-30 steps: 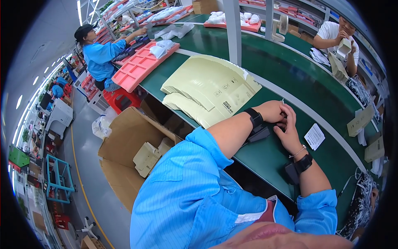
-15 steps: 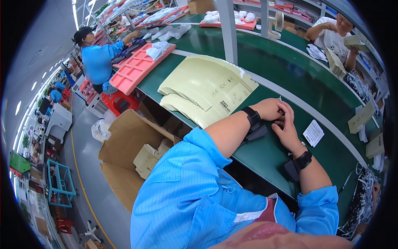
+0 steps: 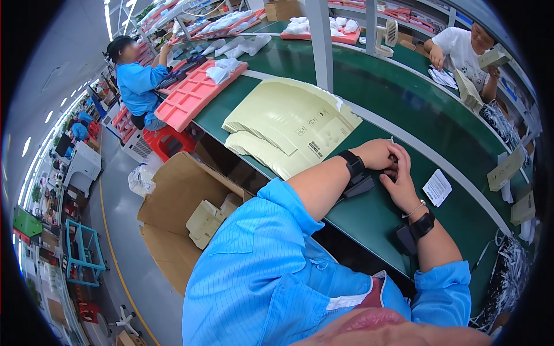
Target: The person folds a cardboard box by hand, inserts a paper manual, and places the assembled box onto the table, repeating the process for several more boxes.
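Note:
Both my hands meet above the green worktop (image 3: 363,216). My left hand (image 3: 372,154) is closed, its fingers curled in and partly hidden behind the right one. A tiny white tip shows beside its knuckles; I cannot make out what it belongs to. My right hand (image 3: 401,183) touches the left fingers with its own bent fingertips, its thumb held apart. Nothing shows between that thumb and the fingers. Left of my hands lies a fanned stack of pale yellow-green flat cardboard blanks (image 3: 288,109) with printed marks. Small white printed papers (image 3: 437,187) lie just right of my right hand.
An open brown carton (image 3: 167,202) holding pale cardboard stands left of my body. Past a grey rail runs a green belt (image 3: 398,92); a grey post (image 3: 319,46) rises there. A pink tray (image 3: 193,95) lies near a co-worker in blue (image 3: 138,86). Another person (image 3: 461,52) handles papers opposite.
My hands stay almost still. The blue-clad co-worker has drawn the arm back and raised a hand. Across the belt, the other person's hand has come down to the white papers.

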Available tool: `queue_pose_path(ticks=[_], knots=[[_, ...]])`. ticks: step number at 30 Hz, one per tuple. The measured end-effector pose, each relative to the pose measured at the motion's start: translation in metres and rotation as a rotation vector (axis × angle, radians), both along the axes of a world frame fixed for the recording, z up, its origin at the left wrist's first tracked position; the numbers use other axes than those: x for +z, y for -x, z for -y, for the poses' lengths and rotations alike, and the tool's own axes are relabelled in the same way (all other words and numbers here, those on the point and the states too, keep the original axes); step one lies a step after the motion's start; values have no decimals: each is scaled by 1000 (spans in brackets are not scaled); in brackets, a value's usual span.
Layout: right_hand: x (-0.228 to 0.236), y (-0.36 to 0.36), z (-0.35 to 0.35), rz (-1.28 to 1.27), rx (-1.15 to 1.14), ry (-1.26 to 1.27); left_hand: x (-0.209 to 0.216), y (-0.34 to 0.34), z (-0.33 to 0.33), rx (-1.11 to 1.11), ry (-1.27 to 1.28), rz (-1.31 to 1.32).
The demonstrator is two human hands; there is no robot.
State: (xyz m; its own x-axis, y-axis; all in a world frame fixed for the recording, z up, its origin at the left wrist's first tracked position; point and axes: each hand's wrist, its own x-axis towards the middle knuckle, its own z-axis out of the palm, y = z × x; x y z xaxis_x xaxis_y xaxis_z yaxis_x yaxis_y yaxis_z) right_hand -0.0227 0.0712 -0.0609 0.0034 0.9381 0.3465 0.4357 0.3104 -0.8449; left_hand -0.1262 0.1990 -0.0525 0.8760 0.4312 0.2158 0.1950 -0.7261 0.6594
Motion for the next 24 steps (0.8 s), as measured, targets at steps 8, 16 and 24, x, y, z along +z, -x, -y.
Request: queue_pose_path(ticks=[8, 16, 24], knots=[[-6, -1, 3, 2, 15, -53, -4, 0, 3, -28, -8, 71], [0, 2, 6, -4, 9, -10, -6, 2, 4, -8, 11, 36], [-3, -3, 3, -15, -2, -28, -5, -2, 0, -81, -7, 53]])
